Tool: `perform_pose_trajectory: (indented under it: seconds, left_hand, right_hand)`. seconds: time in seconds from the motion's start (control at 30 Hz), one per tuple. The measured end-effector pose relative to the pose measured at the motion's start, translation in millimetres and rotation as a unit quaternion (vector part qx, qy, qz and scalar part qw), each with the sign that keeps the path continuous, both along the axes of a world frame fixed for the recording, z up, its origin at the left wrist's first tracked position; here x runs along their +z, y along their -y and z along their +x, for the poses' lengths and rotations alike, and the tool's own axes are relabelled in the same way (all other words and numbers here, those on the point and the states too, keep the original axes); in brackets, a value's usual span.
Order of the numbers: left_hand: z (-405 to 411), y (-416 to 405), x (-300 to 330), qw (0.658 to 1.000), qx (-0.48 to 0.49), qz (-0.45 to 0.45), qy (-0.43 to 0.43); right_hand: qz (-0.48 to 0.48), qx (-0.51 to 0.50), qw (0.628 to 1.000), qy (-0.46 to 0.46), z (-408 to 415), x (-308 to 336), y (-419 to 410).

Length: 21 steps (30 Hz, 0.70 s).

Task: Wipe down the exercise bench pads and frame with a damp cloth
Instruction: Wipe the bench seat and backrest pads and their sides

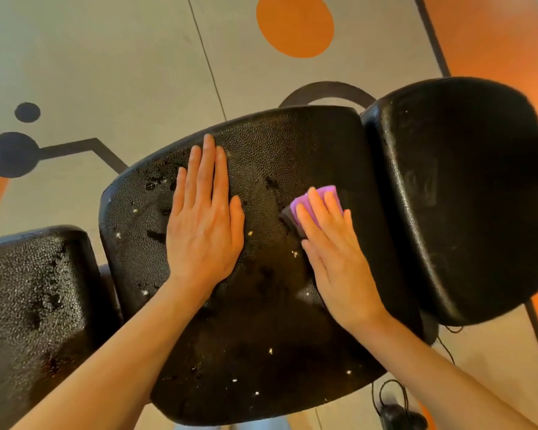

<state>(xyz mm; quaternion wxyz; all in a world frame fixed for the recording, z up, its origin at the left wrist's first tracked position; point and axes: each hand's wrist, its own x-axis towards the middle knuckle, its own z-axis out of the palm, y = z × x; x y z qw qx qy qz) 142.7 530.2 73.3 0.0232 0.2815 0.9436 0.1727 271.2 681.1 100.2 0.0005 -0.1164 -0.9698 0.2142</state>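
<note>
Left hand (pixel 204 225) lay flat, fingers straight, bracing middle pad (pixel 261 321), while right hand (pixel 336 256) w/ straight fingers pressed purple cloth (pixel 319 198) at pad's 2 o'clock; best kept overlapping strokes w/ even pressure toward flecks at 6.

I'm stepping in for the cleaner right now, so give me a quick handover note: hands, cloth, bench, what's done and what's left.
Left hand: flat, fingers straight, resting on the middle pad.
Right hand: straight fingers pressing the purple cloth onto the same pad, near its right side.
Done: cannot say for certain; the right pad looks free of specks.
Left: white specks and worn patches show on the middle pad and the left pad; the frame is hardly in view.
</note>
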Motion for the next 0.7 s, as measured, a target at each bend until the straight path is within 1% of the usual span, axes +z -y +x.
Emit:
perform_pose_trajectory:
  seconds: [0.03,0.07,0.1,0.17,0.23,0.3,0.4,0.47,0.53,0.63,0.7]
  left_hand:
    - [0.1,0.1,0.0,1.0,0.002,0.002,0.001]
    - [0.2,0.0,0.0,1.0,0.004,0.005,0.001]
    - [0.4,-0.2,0.0,1.0,0.004,0.006,0.001]
    - [0.9,-0.2,0.5,1.0,0.001,0.006,0.0]
    - [0.4,-0.1,0.2,1.0,0.002,0.008,-0.003]
    - [0.6,-0.4,-0.2,1.0,0.0,0.007,-0.004]
    - [0.6,-0.8,-0.6,1.0,0.0,0.009,-0.001]
    - [0.7,-0.3,-0.1,1.0,0.005,0.009,0.001]
    - [-0.4,-0.3,1.8,1.0,-0.001,0.021,0.009]
    - [1.5,6.4,6.6,0.998,-0.01,0.052,0.027]
    - [12.0,17.5,10.0,0.997,-0.003,0.061,0.038]
  right_hand:
    - [0.013,0.005,1.0,0.021,18.0,2.6,0.8]
    - [0.026,0.011,0.999,0.03,18.6,1.7,-3.3]
    - [0.038,0.012,0.999,0.028,2.1,0.8,-7.2]
    - [0.066,0.004,0.998,-0.01,-56.3,-3.7,-12.7]
    - [0.054,-0.022,0.997,-0.043,-101.0,-1.6,-14.7]
    - [0.044,-0.026,0.998,-0.036,-86.0,-3.4,-6.5]
    - [0.083,0.02,0.996,0.024,3.4,-0.2,18.2]
    - [0.097,0.046,0.993,0.043,27.5,1.0,22.1]
    - [0.096,0.034,0.994,0.03,-5.5,-0.6,15.3]
    - [0.078,-0.025,0.997,0.001,-75.1,-1.2,11.1]
    - [0.075,-0.042,0.996,0.003,-69.6,-4.1,14.9]
